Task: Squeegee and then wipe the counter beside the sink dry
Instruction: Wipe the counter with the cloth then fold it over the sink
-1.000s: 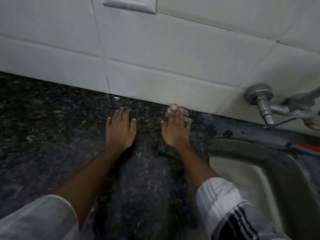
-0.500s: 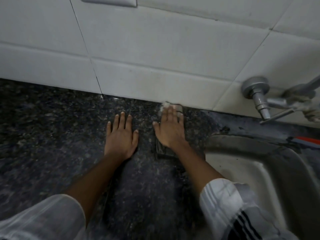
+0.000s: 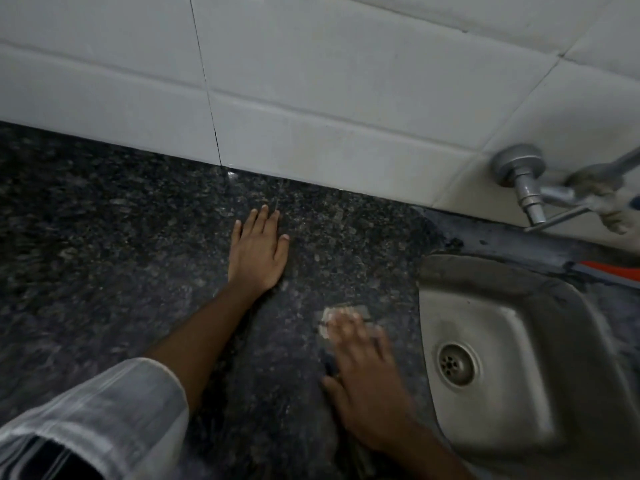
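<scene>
Granite counter (image 3: 104, 254) under flat right hand (image 3: 367, 386) on cloth (image 3: 343, 311)

Black speckled counter (image 3: 104, 237), white tiles (image 3: 346, 81), grey steel sink (image 3: 519, 323).

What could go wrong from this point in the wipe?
The right hand presses a small pad or cloth, blurred, close to the sink rim; it might slip over the edge and lose contact. The left hand rests flat on the dark counter; if that patch is wet, it may leave prints or hide an unwiped spot.
</scene>
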